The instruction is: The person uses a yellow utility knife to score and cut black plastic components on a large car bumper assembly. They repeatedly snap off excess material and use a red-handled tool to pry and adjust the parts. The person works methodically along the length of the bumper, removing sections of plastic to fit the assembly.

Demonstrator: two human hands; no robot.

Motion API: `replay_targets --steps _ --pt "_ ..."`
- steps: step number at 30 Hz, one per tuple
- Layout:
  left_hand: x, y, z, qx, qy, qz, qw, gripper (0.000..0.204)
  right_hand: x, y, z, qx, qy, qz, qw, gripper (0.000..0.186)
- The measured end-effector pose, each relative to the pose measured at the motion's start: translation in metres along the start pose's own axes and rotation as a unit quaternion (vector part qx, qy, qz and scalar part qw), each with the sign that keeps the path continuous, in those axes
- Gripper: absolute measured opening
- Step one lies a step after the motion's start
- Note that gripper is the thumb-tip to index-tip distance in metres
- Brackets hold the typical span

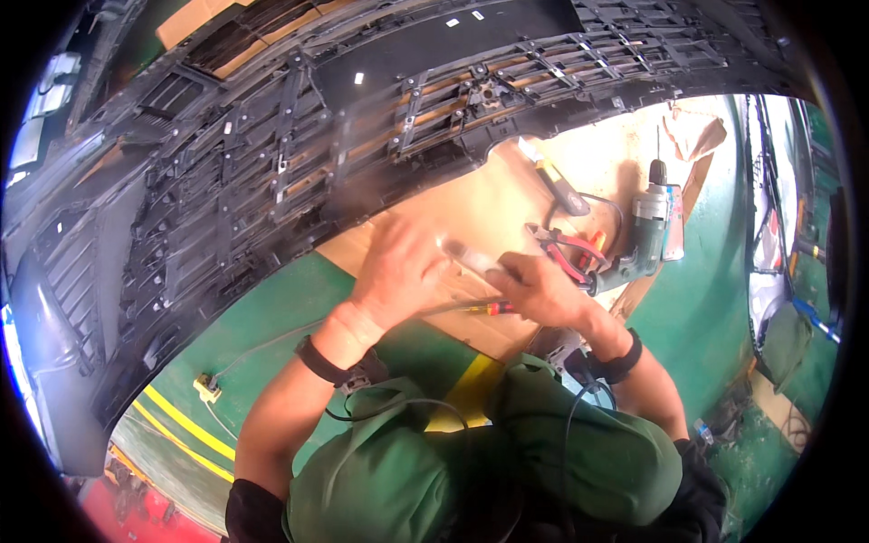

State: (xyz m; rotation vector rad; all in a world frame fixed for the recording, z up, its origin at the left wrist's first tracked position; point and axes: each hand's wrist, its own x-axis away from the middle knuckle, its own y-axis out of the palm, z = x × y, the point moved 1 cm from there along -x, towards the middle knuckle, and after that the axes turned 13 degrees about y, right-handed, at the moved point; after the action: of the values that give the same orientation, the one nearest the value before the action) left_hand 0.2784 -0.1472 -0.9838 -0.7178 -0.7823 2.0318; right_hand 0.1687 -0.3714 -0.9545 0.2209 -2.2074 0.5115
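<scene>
My left hand (398,271) hovers over the cardboard (484,204), fingers curled but smeared by motion, so what it holds cannot be told. Facing it, my right hand (548,290) is closed, thumb and fingers pressed together around something too small and blurred to name. A pale, thin blurred piece (472,260) shows in the gap between both hands. Red-handled pliers (570,260) lie right beside my right hand. Below the hands is a screwdriver (493,309) with a red and yellow handle. A large black plastic car grille or bumper part (362,136) arches across in front.
A green power drill (644,226) with a bit lies at the right on the cardboard. Farther up is a yellow and black handled tool (557,185). The green floor (262,317) bears yellow stripes (186,425) and a small yellow object with a cord (207,388).
</scene>
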Motion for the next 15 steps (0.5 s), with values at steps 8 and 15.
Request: replay_targets --steps 8,15 --pt "-0.064 -0.001 -0.036 0.067 -0.053 0.075 0.994 0.053 -0.017 -0.053 0.005 -0.061 0.133 0.159 0.976 0.040" --pt "-0.104 -0.013 -0.054 0.068 -0.115 -0.144 0.980 0.028 -0.037 -0.062 0.006 0.014 0.118 0.144 0.982 0.042"
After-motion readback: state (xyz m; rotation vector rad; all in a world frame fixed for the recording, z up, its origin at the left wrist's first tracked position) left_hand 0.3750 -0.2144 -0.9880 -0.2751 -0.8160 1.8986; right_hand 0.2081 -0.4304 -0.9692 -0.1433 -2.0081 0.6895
